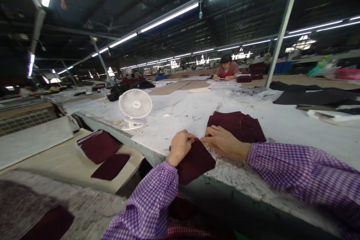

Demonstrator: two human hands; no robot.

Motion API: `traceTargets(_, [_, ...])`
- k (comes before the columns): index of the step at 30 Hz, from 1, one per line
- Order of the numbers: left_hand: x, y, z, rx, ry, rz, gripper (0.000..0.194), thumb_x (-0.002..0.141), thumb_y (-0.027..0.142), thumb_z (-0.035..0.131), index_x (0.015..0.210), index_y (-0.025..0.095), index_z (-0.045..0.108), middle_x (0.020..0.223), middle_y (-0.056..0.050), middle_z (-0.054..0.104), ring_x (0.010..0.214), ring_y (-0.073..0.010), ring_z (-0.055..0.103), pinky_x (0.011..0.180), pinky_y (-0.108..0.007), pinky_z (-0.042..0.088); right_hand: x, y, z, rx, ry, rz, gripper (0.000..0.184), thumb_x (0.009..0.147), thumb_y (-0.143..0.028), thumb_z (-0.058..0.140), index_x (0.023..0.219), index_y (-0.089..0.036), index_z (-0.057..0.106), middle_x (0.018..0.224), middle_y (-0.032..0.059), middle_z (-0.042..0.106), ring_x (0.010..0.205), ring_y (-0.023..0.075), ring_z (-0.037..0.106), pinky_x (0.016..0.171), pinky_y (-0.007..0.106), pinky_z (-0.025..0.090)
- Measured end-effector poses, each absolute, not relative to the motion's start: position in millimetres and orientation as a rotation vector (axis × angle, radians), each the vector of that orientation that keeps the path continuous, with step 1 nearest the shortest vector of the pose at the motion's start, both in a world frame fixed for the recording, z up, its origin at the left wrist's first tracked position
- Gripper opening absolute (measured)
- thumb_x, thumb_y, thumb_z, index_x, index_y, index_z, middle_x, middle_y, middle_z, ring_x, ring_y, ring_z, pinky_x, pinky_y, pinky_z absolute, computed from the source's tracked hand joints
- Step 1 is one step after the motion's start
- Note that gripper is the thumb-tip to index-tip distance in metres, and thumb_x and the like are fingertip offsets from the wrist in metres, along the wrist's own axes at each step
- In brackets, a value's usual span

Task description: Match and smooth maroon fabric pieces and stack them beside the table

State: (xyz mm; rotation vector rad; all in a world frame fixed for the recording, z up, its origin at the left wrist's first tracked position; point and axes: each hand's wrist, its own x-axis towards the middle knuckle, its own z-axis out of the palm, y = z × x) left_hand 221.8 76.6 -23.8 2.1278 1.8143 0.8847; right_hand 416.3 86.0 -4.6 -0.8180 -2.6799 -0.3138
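A dark maroon fabric piece (196,162) hangs partly over the front edge of the white-covered table. My left hand (181,145) pinches its upper edge, thumb and fingers closed together. At the top corner of the same piece, the fingertips of my right hand (222,140) are pressed together on the edge, close to my left fingertips. What lies between the fingertips is too small to make out. Just behind my right hand, a fanned stack of maroon fabric pieces (239,124) rests on the table, partly covered by that hand.
A white desk fan (135,104) stands on the table to the left. More maroon pieces (99,146) lie on a beige surface (56,165) at lower left. Across the table a person (226,69) leans over the work surface. A metal post (284,30) rises at right, near dark cloth (315,96).
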Motion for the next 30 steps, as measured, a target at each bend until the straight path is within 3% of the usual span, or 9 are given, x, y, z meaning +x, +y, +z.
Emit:
traceTargets(9, [222, 68, -25, 2.428, 1.799, 0.764, 0.026, 0.086, 0.017, 0.052, 0.094, 0.028, 0.073, 0.091, -0.001, 0.065, 0.087, -0.0157, 0.058, 0.079, -0.025, 0.044, 418, 91, -11, -0.776, -2.705, -0.363, 0.027, 0.092, -0.024, 0.041, 0.098, -0.02, 0.067, 0.089, 0.0081, 0.053, 0.08, 0.0186, 0.042, 0.072, 0.032, 0.033])
traceTargets(18, [229, 60, -18, 2.753, 1.839, 0.525, 0.03, 0.088, 0.016, 0.044, 0.092, 0.024, 0.073, 0.09, -0.007, 0.061, 0.091, -0.0222, 0.052, 0.079, -0.035, 0.043, 416, 96, -15, -0.823, -2.602, -0.178, 0.029, 0.093, -0.024, 0.04, 0.109, -0.017, 0.062, 0.102, 0.0093, 0.059, 0.089, 0.0191, 0.049, 0.08, 0.034, 0.037])
traceTargets(25, [229, 65, -22, 2.645, 1.823, 0.616, 0.03, 0.088, 0.015, 0.044, 0.094, 0.024, 0.072, 0.088, -0.006, 0.061, 0.088, -0.0213, 0.054, 0.079, -0.034, 0.044, 404, 88, -17, -0.771, -2.692, -0.118, 0.029, 0.093, -0.02, 0.034, 0.111, -0.013, 0.055, 0.09, 0.0093, 0.062, 0.082, 0.0196, 0.049, 0.077, 0.034, 0.039])
traceTargets(30, [206, 62, -23, 2.472, 1.742, 0.761, 0.021, 0.085, 0.019, 0.055, 0.094, 0.025, 0.072, 0.091, -0.002, 0.065, 0.089, -0.0174, 0.057, 0.079, -0.028, 0.044, 405, 90, -18, -0.787, -2.738, -0.212, 0.035, 0.093, -0.018, 0.033, 0.121, -0.014, 0.053, 0.098, 0.01, 0.062, 0.089, 0.0211, 0.05, 0.081, 0.037, 0.036])
